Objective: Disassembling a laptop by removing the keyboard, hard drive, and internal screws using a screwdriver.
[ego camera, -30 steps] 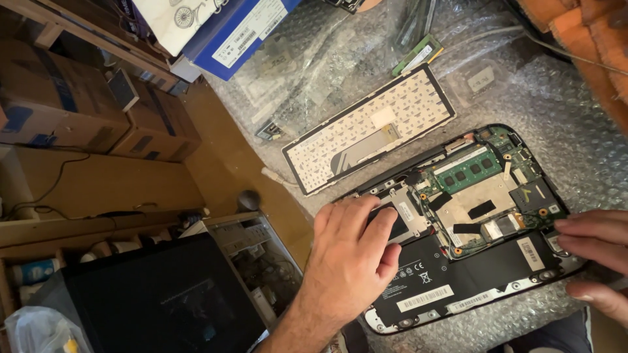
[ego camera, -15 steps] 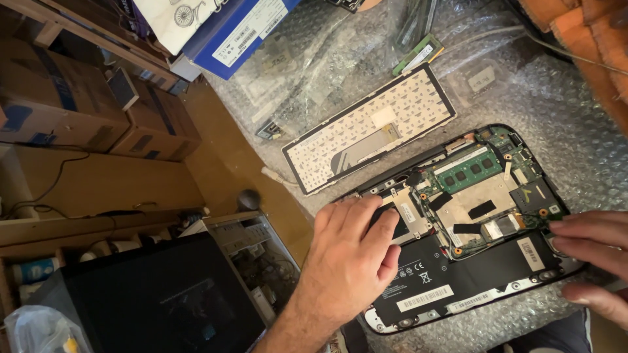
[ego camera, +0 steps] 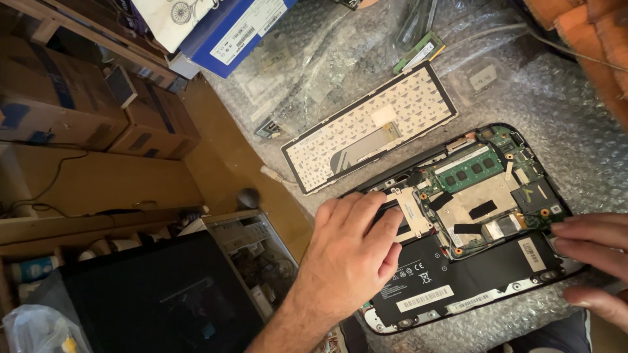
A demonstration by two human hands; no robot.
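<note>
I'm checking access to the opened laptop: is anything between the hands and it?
Nothing visible. The left hand already rests on the laptop at its left end, and the right hand touches its right edge.

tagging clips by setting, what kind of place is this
Probably a home electronics repair bench: an opened black laptop base with its green circuit board bare lies on clear bubble wrap, beside a removed white-backed keyboard panel and stacked brown cardboard boxes.
</note>
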